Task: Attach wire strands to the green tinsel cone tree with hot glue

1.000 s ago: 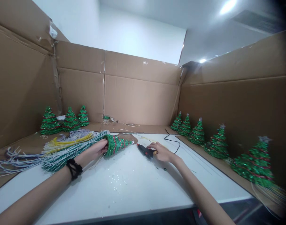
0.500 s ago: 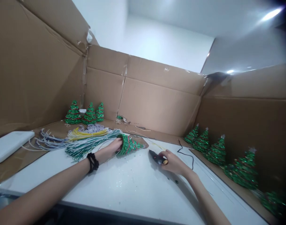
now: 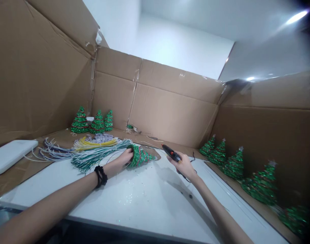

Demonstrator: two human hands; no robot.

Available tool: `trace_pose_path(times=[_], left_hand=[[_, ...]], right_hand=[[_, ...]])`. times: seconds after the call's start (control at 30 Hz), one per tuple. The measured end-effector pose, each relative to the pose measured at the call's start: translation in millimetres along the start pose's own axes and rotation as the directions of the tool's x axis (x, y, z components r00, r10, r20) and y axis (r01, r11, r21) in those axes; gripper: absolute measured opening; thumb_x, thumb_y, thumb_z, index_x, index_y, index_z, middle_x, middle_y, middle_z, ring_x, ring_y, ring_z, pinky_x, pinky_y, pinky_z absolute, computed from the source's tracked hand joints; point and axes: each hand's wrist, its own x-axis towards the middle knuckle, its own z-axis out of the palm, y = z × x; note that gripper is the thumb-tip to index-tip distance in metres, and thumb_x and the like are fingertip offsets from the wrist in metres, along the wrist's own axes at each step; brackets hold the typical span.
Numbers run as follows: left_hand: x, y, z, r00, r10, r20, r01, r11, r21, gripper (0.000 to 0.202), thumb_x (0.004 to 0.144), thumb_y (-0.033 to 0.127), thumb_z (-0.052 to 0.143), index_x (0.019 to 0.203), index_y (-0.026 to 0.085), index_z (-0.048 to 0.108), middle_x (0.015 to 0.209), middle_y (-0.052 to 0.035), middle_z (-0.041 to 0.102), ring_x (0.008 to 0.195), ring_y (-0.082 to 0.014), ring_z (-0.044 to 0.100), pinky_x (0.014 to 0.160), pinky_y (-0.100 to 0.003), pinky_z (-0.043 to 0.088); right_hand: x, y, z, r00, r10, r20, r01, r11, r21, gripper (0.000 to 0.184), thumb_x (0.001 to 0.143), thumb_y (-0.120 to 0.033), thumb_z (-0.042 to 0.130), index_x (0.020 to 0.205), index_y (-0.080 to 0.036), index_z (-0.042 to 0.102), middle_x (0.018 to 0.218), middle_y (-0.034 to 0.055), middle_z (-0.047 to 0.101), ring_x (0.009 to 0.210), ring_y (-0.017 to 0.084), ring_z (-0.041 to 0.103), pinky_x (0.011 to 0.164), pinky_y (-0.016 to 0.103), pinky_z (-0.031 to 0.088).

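Head camera looks down on a white worktop (image 3: 149, 203) walled in by cardboard panels (image 3: 170, 108). The left hand (image 3: 124, 158), with a black bracelet (image 3: 100, 176) at its wrist, is closed around the wide base of a green tinsel tree (image 3: 142, 157). That tree lies on its side on the worktop, tip pointing right. The right hand (image 3: 184, 166) is wrapped around a black glue gun (image 3: 171, 153) and holds it clear of the worktop, just right of the tree's tip, nozzle aimed up and to the left. A thin black cord (image 3: 193, 157) shows behind this hand. From the tree's base a bundle of green and white wires (image 3: 96, 156) fans out to the left, with yellow wires (image 3: 94, 143) beside it and a white flat box (image 3: 9, 156) further left. Three small trees (image 3: 94, 122) stand in the far left corner, and a row of finished trees (image 3: 234, 164) lines the right wall. Specks of glitter (image 3: 130, 198) dot the worktop between the arms.
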Motion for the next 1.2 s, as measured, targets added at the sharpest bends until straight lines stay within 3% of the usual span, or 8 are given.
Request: trace_pose_path(times=[0.13,0.27,0.33,0.57,0.73,1.2], left_hand=[[-0.4,0.6,1.3,1.0,-0.03,-0.008,0.03,0.997,-0.076,0.026,0.072,0.027,0.059,0.095,0.015,0.06,0.079,-0.0034,0.065,0.06,-0.012,0.054,0.053,-0.021,0.038],[1.1,1.4,3.9,0.996,-0.046,-0.07,0.039,0.995,-0.094,0.024,0.07,0.027,0.063,0.09,0.014,0.063,0.077,-0.0038,0.066,0.059,-0.0126,0.054,0.053,-0.022,0.039],[2.1,1.2,5.7,0.996,-0.041,-0.083,0.034,0.995,-0.092,0.024,0.068,0.028,0.066,0.088,0.014,0.064,0.074,-0.0033,0.066,0.057,-0.0122,0.053,0.052,-0.022,0.039],[-1.5,3.3,12.0,0.998,0.002,-0.069,-0.009,0.995,-0.099,0.018,0.067,0.027,0.068,0.078,0.013,0.065,0.061,-0.0013,0.062,0.053,-0.0112,0.05,0.05,-0.021,0.038],[-5.3,5.4,14.0,0.998,0.013,-0.065,-0.019,0.995,-0.1,0.014,0.069,0.025,0.065,0.079,0.014,0.066,0.056,0.0004,0.058,0.049,-0.0097,0.048,0.049,-0.02,0.038],[-3.2,2.9,9.7,0.997,0.026,-0.076,-0.028,0.999,-0.025,0.009,0.071,0.022,0.061,0.076,0.014,0.064,0.062,-0.0002,0.06,0.053,-0.0103,0.05,0.05,-0.02,0.038]], right_hand=[[6.4,-16.1,16.6,0.976,-0.201,-0.078,0.201,0.98,-0.013,0.02,0.077,-0.035,0.055,0.066,-0.019,0.052,0.063,0.0017,0.054,0.062,0.016,0.049,0.055,0.026,0.035],[-0.7,-25.4,38.0,0.876,-0.478,-0.057,0.47,0.875,-0.116,0.015,0.077,-0.029,0.055,0.067,-0.019,0.05,0.062,0.0033,0.053,0.064,0.017,0.045,0.057,0.027,0.034],[-4.6,-27.0,45.6,0.839,-0.544,-0.006,0.537,0.83,-0.152,0.014,0.078,-0.025,0.054,0.067,-0.019,0.05,0.061,0.0033,0.053,0.063,0.017,0.043,0.058,0.028,0.033],[-9.1,-19.9,53.3,0.865,-0.501,0.032,0.498,0.848,-0.183,0.018,0.079,-0.024,0.054,0.064,-0.02,0.046,0.061,0.0032,0.053,0.063,0.017,0.043,0.057,0.027,0.032],[-12.1,-15.3,52.1,0.847,-0.531,0.02,0.525,0.83,-0.189,0.02,0.074,-0.024,0.059,0.063,-0.02,0.043,0.06,0.0032,0.053,0.062,0.017,0.042,0.056,0.027,0.03],[-11.0,-16.7,51.3,0.858,-0.51,0.056,0.512,0.844,-0.161,0.021,0.065,-0.022,0.063,0.062,-0.02,0.042,0.06,0.0021,0.052,0.059,0.016,0.043,0.055,0.025,0.027]])
